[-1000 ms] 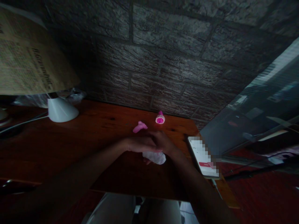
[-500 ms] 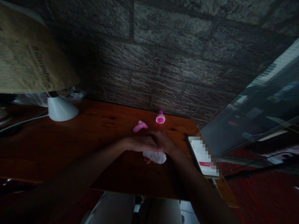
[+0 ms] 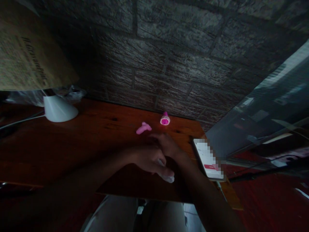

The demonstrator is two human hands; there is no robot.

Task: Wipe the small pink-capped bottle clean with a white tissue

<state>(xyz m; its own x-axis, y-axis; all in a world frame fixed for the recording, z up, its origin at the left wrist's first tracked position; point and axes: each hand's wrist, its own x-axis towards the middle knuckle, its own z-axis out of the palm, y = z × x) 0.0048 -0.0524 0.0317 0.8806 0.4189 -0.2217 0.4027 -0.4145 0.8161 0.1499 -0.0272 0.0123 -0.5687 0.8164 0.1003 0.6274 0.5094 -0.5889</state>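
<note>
My left hand (image 3: pixel 147 158) hangs over the wooden table (image 3: pixel 72 148) with its fingers curled round a crumpled white tissue (image 3: pixel 167 176) that sticks out below them. My right hand (image 3: pixel 166 144) lies just beyond it, fingers bent down on the table; it is too dim to tell whether they hold anything. Two small pink objects sit past the hands: a pale pink piece (image 3: pixel 143 128) lying flat and a brighter pink and white piece (image 3: pixel 165 120) near the wall.
A phone (image 3: pixel 208 158) with a lit screen lies at the table's right edge. A white lamp base (image 3: pixel 59 109) with a cable stands at the back left under a printed paper shade (image 3: pixel 29 64). A stone-pattern wall (image 3: pixel 169 58) closes the back.
My left hand has pulled toward me and lower with the white tissue, which now shows less. The right hand stays near the same spot. The view has shifted slightly.
</note>
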